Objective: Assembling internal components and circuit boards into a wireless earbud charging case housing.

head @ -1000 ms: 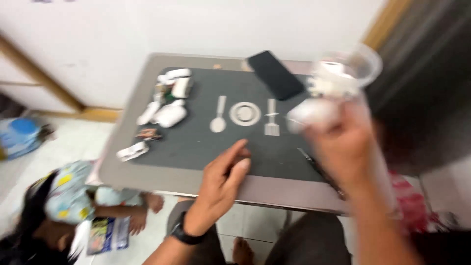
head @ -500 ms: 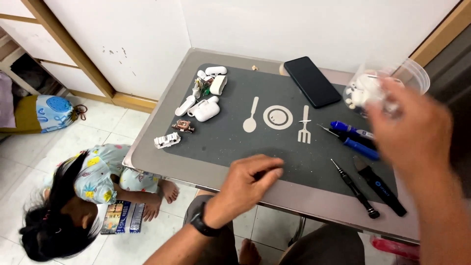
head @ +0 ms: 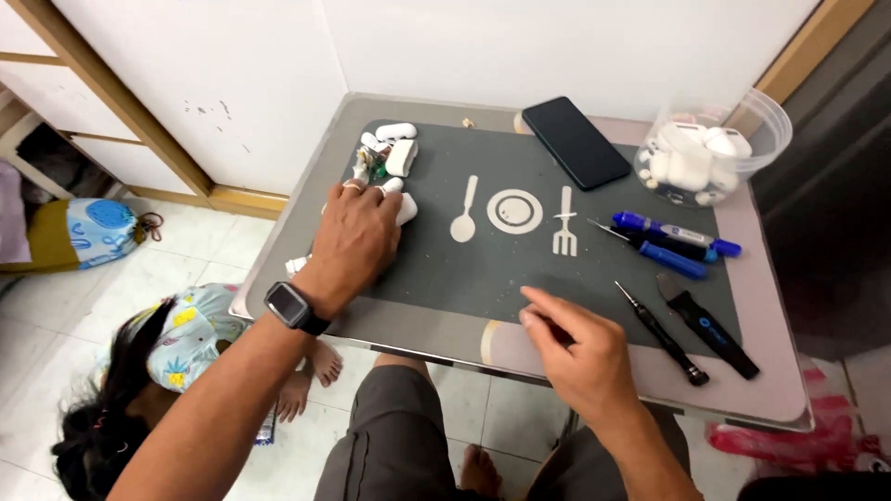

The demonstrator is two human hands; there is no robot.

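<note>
My left hand lies palm down on the left part of a dark grey mat, its fingers over several small white plastic parts; whether it grips one is hidden. A dark watch sits on that wrist. My right hand hovers over the front edge of the small table, fingers loosely curled, forefinger pointing left, holding nothing. The mat carries a printed spoon, plate and fork.
A black phone lies at the back. A clear plastic tub of white pieces stands at the back right. Blue-handled screwdrivers, a black screwdriver and a black pry tool lie right. A person sits on the floor, lower left.
My left hand has moved from the front middle of the table to the white parts at the left. My right hand has dropped from the tub to the front edge.
</note>
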